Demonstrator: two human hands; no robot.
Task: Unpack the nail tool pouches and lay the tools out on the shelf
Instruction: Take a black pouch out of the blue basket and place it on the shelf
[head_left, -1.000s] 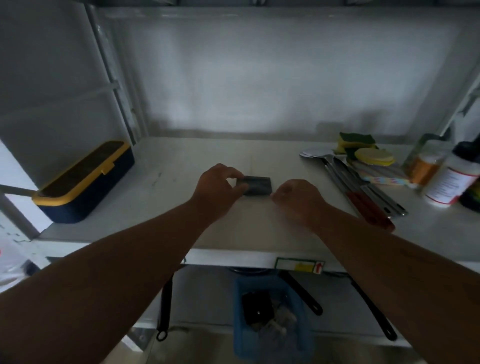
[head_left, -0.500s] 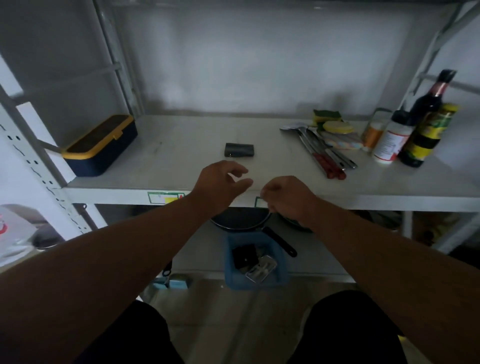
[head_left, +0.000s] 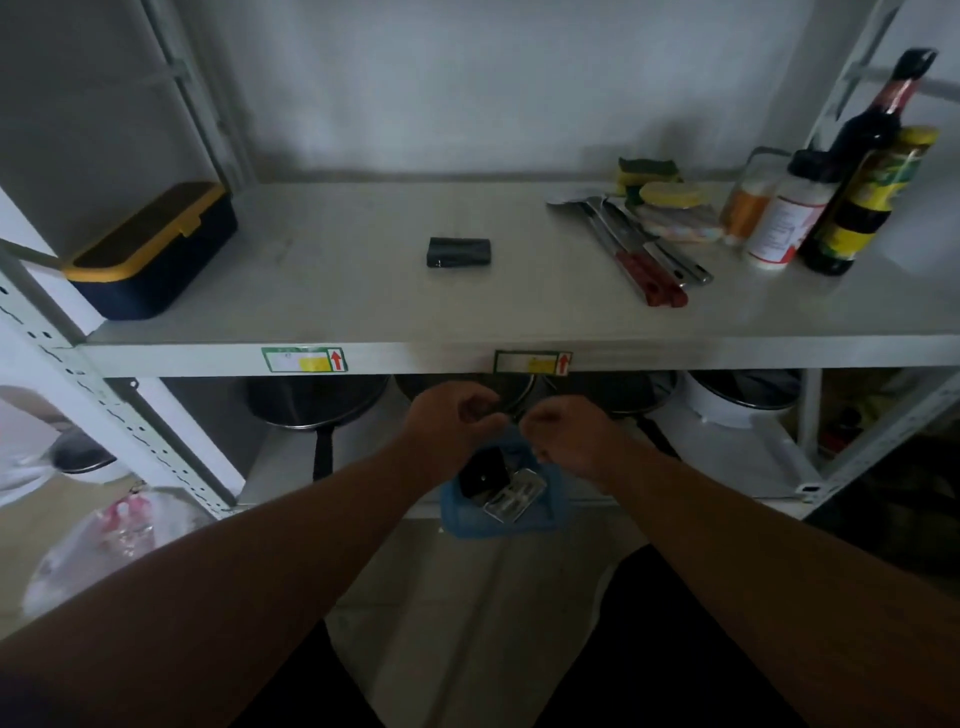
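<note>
No wording can be read anywhere. The shelf's (head_left: 519, 312) front edge carries two green-framed stickers — the left sticker (head_left: 304, 359) and the right sticker (head_left: 532, 362) — each with a yellow patch and a red upward arrow; their print is illegible. Bottle labels (head_left: 779, 228) are blurred.

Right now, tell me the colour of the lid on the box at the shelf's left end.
Yellow rim, dark top, on the navy box; head view.
</note>
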